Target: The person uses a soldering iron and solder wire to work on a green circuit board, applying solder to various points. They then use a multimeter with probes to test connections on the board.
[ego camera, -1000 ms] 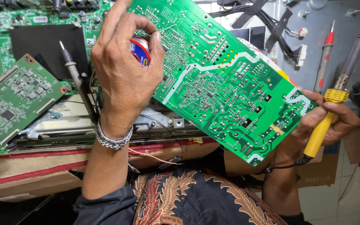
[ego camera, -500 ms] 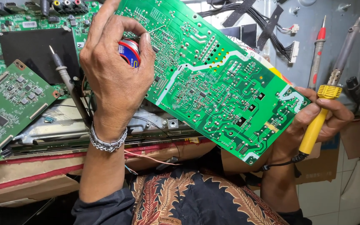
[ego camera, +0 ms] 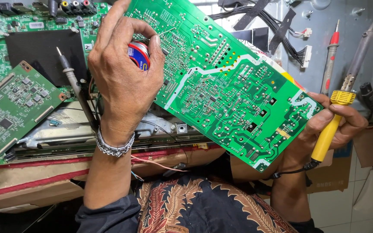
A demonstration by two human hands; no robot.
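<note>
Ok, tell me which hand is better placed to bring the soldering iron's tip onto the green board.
Right. The right hand already grips the yellow-handled soldering iron beside the large green circuit board; the left hand is occupied with a small solder spool at the board's other edge.

Green circuit board [ego camera: 221, 82] — tilted, solder-side up

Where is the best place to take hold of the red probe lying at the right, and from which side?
Probably the red probe's grey barrel, mid-length, below the red collar. It lies nearly upright in the picture, tip pointing away, so pinch across it from above. Its left side is freer, judging by the view; the soldering iron in the right hand lies close on its right. Avoid the thin metal tip.
</note>
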